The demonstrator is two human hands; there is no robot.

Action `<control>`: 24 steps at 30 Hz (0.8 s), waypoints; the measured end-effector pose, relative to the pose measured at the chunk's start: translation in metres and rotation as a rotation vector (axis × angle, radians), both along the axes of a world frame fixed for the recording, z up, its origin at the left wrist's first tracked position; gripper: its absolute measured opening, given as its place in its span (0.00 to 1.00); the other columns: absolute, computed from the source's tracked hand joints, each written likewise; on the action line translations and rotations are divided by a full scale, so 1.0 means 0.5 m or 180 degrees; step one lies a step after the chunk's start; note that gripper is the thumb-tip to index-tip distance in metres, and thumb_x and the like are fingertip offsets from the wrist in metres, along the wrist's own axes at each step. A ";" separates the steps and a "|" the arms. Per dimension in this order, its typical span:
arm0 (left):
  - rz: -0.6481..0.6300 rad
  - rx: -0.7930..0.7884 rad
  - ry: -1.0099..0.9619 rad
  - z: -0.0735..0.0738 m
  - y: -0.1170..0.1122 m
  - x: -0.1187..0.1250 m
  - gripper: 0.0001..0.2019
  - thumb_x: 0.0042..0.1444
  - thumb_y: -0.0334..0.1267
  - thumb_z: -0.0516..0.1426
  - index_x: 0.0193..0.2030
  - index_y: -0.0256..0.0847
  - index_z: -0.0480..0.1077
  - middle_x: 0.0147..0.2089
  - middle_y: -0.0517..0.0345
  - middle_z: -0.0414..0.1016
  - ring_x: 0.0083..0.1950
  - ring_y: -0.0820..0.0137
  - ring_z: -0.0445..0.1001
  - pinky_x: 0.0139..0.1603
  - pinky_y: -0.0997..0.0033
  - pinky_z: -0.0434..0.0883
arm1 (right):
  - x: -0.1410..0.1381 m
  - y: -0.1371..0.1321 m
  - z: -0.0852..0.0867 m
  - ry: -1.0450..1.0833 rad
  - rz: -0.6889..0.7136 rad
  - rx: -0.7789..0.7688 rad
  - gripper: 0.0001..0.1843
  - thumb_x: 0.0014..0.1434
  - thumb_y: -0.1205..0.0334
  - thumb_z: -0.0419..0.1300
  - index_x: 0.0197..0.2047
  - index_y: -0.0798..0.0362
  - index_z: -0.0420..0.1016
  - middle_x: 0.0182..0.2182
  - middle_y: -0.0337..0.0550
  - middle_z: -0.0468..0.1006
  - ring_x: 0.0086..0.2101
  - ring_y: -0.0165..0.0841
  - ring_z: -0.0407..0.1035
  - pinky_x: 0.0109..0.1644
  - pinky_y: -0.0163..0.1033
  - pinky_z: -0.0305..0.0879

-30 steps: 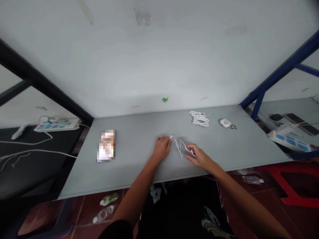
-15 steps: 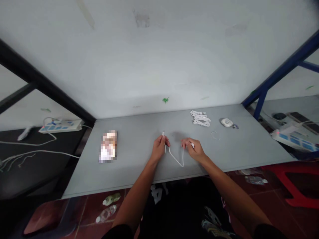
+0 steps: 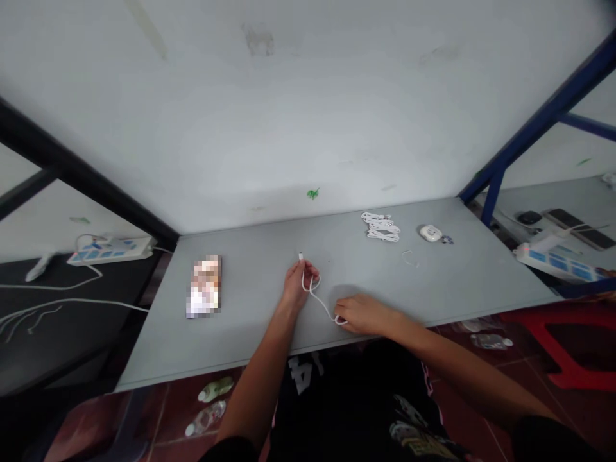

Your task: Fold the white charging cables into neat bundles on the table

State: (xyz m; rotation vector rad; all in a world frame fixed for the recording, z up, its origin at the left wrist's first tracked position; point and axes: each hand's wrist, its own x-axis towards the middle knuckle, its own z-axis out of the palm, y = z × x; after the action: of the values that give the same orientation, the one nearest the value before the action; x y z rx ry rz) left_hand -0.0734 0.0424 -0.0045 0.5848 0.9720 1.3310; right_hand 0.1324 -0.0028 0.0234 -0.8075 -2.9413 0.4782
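While the left hand (image 3: 296, 287) pinches a white cable (image 3: 320, 301) near its upright plug end, the right hand (image 3: 364, 314) has moved down near the table's (image 3: 250, 321) front edge, its fingers curled closed over the cable's looped other end, leaving a slack diagonal run between the hands.
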 end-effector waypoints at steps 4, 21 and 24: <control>-0.0126 0.0118 0.0293 -0.006 -0.006 0.012 0.21 0.53 0.57 0.62 0.32 0.38 0.70 0.28 0.57 0.75 0.31 0.71 0.75 0.35 0.69 0.73 | -0.002 0.001 0.001 0.0686 0.0048 0.0114 0.08 0.62 0.60 0.60 0.33 0.53 0.72 0.29 0.42 0.75 0.29 0.33 0.66 0.34 0.37 0.61; -0.1275 0.0640 0.1172 0.014 -0.051 0.074 0.26 0.55 0.63 0.56 0.30 0.37 0.71 0.30 0.55 0.76 0.34 0.68 0.74 0.34 0.71 0.70 | -0.106 0.063 0.032 0.5212 -0.2609 -0.1857 0.19 0.57 0.49 0.65 0.32 0.46 0.58 0.13 0.22 0.59 0.14 0.26 0.56 0.21 0.32 0.61; -0.1569 0.0494 0.0848 0.017 -0.066 0.086 0.24 0.54 0.62 0.58 0.31 0.39 0.70 0.26 0.55 0.76 0.30 0.67 0.75 0.32 0.70 0.71 | -0.092 0.088 0.032 0.5393 -0.3110 -0.1834 0.18 0.56 0.46 0.65 0.34 0.46 0.61 0.13 0.21 0.55 0.13 0.25 0.51 0.18 0.31 0.57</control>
State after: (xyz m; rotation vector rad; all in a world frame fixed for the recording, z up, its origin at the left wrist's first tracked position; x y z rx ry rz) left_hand -0.0306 0.0094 0.0040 1.0665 0.8658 0.9032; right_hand 0.0862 0.0412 0.0396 -0.9457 -0.7513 1.0837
